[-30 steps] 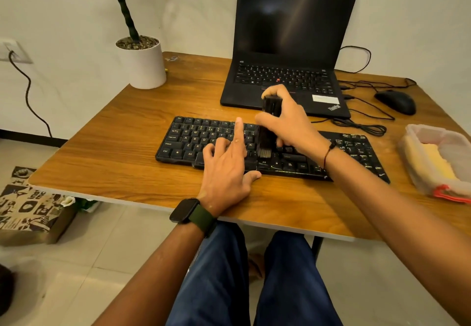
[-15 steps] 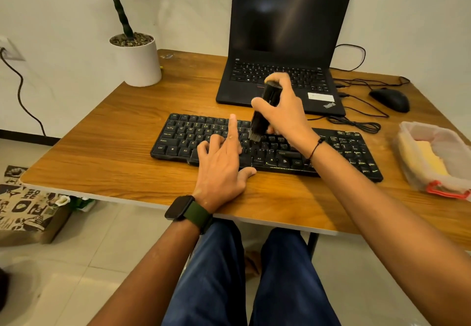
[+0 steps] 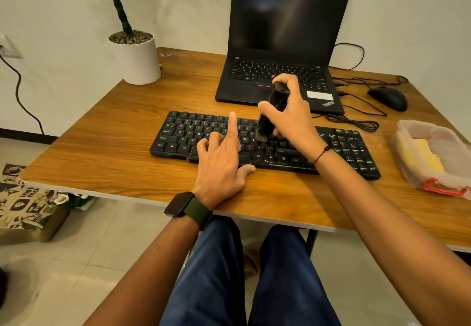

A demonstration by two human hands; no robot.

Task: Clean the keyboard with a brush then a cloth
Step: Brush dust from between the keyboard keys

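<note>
Compared with a second ago, the brush (image 3: 270, 114) has travelled from the lower rows of the keyboard (image 3: 341, 144) up toward the middle rows, and its short bristles now touch the keys near the centre, so I judge the brushing step is in the middle of a stroke and the cloth step has not begun. The right hand (image 3: 290, 114) holds the brush closed around its black, smooth, box-shaped body, thumb on the near side and the fingers wrapped over the top. The left hand (image 3: 221, 162) has stayed in almost the same place: it rests on the front edge of the keyboard with the index finger straight and laid over the keys, the other fingers loosely bent, holding nothing, only steadying the board. The keyboard is flat, black plastic with pale letters, and it lies across the wooden bench (image 3: 107, 152), whose top shows a warm grain. Behind it stands an open black laptop (image 3: 285, 32) with a dark screen. At the right edge of the bench a translucent plastic box (image 3: 407, 132) with a red clip holds something soft and yellow (image 3: 425, 155), probably the cloth for later.
</note>
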